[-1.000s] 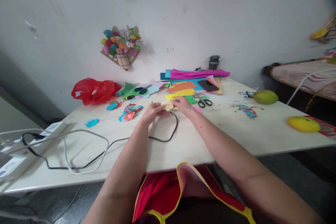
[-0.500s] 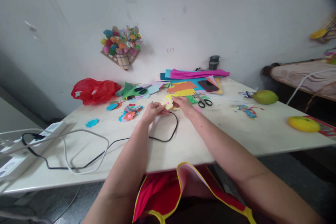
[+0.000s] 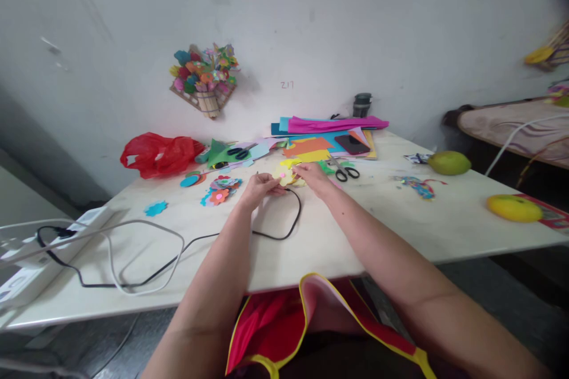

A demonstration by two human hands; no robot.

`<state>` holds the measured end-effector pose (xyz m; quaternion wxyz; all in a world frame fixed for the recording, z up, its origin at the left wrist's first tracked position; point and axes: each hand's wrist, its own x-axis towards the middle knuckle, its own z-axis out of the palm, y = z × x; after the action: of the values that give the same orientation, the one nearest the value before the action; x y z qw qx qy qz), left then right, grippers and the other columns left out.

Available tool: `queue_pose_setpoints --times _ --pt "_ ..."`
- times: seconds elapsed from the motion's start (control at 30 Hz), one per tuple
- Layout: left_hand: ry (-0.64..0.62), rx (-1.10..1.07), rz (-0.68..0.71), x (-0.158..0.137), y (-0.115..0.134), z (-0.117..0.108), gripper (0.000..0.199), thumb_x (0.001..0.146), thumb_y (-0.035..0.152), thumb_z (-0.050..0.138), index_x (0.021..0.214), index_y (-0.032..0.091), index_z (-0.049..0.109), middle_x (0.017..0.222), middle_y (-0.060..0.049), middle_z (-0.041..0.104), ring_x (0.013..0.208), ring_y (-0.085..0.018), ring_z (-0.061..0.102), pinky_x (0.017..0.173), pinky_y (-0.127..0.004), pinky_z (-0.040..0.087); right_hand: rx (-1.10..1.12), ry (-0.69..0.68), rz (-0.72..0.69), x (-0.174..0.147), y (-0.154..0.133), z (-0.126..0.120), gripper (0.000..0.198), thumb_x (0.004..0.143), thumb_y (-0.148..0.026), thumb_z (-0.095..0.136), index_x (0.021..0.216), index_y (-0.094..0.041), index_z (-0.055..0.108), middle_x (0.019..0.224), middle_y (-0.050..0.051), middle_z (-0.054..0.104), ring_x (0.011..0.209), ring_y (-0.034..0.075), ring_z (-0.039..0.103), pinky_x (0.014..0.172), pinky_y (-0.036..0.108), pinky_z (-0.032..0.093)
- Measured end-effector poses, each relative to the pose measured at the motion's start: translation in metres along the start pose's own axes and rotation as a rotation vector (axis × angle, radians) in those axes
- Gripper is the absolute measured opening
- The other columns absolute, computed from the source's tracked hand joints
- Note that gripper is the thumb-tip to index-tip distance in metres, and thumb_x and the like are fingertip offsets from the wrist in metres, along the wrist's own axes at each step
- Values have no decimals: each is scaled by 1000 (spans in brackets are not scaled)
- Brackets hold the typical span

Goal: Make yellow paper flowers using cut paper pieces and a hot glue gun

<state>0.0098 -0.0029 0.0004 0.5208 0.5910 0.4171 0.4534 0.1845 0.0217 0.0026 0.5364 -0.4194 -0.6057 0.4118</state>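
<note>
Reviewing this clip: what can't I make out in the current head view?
All in the head view:
- Far end of the black cable: lost near the left hand and yellow flower.
- Right hand fingertips: too small to tell whether they grip the flower.
- Number of cut-out flowers in the pile: they overlap.
- Near end of the power strip: cut off by the left edge.

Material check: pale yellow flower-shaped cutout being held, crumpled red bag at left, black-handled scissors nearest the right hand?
Pale yellow flower-shaped cutout: paper or thin craft foam, matte; flat, even colour, unclear which.
Crumpled red bag: probably thin plastic film; shiny highlights, creases.
Black-handled scissors: handles look like smooth plastic; thin greyish blades, presumably metal, too small to confirm.
</note>
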Motion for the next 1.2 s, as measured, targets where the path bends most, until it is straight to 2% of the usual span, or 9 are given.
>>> queue_pose_setpoints --times 0.1,0.17,0.33,0.47,0.67,0.87,1.07,1.2 --pt "-5 9 0 1 -1 -1 31 63 38 70 65 13 52 67 -7 68 66 -18 66 65 -29 52 3 43 -12 1 2 2 27 58 -40 65 56 -14 58 59 1 58 59 12 51 59 25 38" --pt "-9 13 5 1 -1 -1 31 64 39 69 65 13 52 67 -7 68 66 -18 66 66 -29 52 34 58 -18 0 2 2 29 55 -41 69 60 -14 59 61 1 59 60 11 50 61 25 38" --pt "-16 29 7 -1 0 0 31 64 40 68 64 13 52 63 -6 67 64 -18 66 67 -30 52 72 -64 37 -4 -4 3 37 59 -48 65 73 -13 63 64 0 58 59 10 48 59 24 36" --pt "-40 33 16 -2 1 2 32 63 41 68 64 14 52 62 -6 66 64 -18 66 67 -31 51 71 -133 54 -7 -3 7 36 54 -47 69 61 -13 59 55 -3 51 54 9 42 55 24 33" --pt "-47 37 21 -2 2 4 32 63 41 68 65 13 52 63 -6 67 65 -18 66 68 -31 51 26 -84 65 -4 3 9 38 50 -47 71 55 -14 53 52 -4 45 51 8 38 52 24 29" --pt "-46 47 22 -2 2 4 31 64 41 68 65 14 52 62 -5 66 64 -18 66 68 -31 51 -23 -86 44 -3 3 9 39 52 -50 68 53 -14 51 50 -5 41 51 8 34 50 24 26" --pt "-33 45 25 -2 2 4 32 64 42 67 64 14 52 63 -6 67 67 -19 66 70 -32 51 79 -224 40 -5 0 3 39 61 -54 60 57 -15 53 52 -4 42 52 8 35 51 25 26" --pt "-40 40 22 -2 2 4 32 64 42 68 64 14 52 64 -6 67 67 -19 66 70 -33 52 68 -203 31 -6 0 4 39 59 -52 64 55 -15 49 52 -5 39 51 7 32 51 24 24"
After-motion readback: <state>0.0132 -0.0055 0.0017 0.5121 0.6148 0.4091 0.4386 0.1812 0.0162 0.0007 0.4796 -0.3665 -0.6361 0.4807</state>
